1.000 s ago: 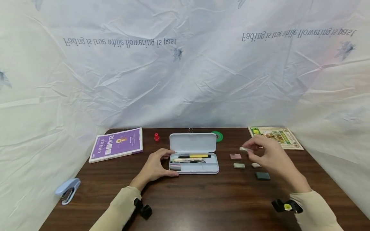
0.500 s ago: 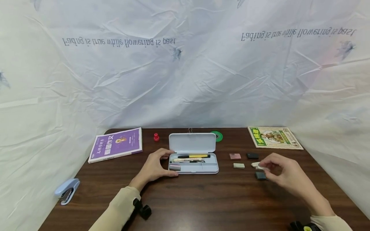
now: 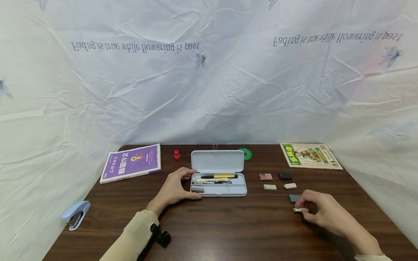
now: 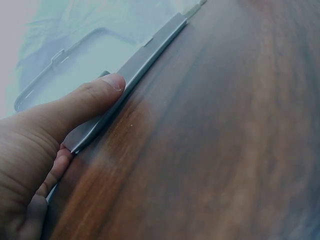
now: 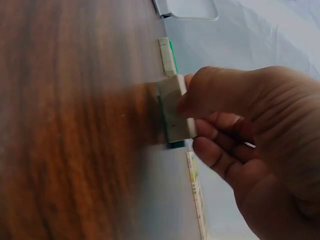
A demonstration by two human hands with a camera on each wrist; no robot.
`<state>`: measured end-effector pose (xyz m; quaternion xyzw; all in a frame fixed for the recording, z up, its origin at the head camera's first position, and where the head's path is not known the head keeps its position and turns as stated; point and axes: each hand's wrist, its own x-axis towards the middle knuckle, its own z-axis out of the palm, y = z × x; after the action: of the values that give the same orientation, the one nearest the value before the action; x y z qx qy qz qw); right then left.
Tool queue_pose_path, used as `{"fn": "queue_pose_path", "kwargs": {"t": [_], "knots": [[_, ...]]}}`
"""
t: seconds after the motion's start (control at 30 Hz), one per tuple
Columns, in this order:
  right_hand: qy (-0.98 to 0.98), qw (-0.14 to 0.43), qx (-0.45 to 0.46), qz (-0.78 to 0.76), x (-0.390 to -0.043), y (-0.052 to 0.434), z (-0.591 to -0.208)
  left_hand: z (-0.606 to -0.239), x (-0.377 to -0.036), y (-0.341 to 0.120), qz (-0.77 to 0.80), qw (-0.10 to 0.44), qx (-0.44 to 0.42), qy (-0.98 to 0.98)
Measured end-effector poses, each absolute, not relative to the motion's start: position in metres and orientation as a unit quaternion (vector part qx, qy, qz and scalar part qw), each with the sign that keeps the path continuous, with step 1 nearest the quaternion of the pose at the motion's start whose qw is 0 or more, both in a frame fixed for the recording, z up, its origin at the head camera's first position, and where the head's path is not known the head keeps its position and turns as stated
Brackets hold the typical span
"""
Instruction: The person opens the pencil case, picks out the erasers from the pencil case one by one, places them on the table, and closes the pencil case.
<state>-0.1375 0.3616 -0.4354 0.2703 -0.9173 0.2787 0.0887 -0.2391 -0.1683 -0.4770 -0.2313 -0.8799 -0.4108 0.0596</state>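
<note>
In the head view my left hand [image 3: 174,186] grips the left end of an open white pencil case [image 3: 237,190], its thumb on the front rim and its fingers at the back corner. Pens [image 3: 213,179] and a pink-and-grey eraser [image 3: 197,189] lie inside. My right hand [image 3: 326,210] pinches a white eraser [image 5: 172,110] between thumb and fingers, low over the table's right side. Just behind it is a dark green eraser [image 3: 292,198], partly covered by the fingers. Farther back lie a white eraser [image 3: 290,186], a pale green eraser [image 3: 270,187], a pink eraser [image 3: 266,177] and a black eraser [image 3: 285,176].
A purple book [image 3: 132,163] lies at the back left, a green-bordered book [image 3: 310,156] at the back right. A blue stapler [image 3: 76,214] sits by the left edge. A red stamp-like piece [image 3: 176,154] and a green tape roll [image 3: 248,154] flank the case's lid.
My right hand has brought the white eraser from the back of the eraser group toward the front, uncovering the black eraser and the other white one. My left hand has stayed on the case.
</note>
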Motion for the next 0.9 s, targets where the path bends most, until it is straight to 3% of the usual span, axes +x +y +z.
{"fn": "queue_pose_path", "kwargs": {"t": [0.23, 0.33, 0.63, 0.9], "knots": [[-0.917, -0.008, 0.256, 0.306, -0.136, 0.365, -0.433, -0.477, -0.239, -0.168, -0.409, 0.056, -0.229, -0.881], [-0.916, -0.023, 0.251, 0.311, -0.135, 0.365, -0.431, -0.477, -0.239, -0.168, -0.41, 0.056, -0.228, -0.881], [-0.923, 0.078, 0.204, 0.316, -0.136, 0.356, -0.42, -0.477, -0.238, -0.168, -0.408, 0.057, -0.228, -0.882], [-0.908, 0.135, 0.212, 0.335, -0.149, 0.326, -0.402, -0.476, -0.237, -0.168, -0.411, 0.051, -0.227, -0.881]]}}
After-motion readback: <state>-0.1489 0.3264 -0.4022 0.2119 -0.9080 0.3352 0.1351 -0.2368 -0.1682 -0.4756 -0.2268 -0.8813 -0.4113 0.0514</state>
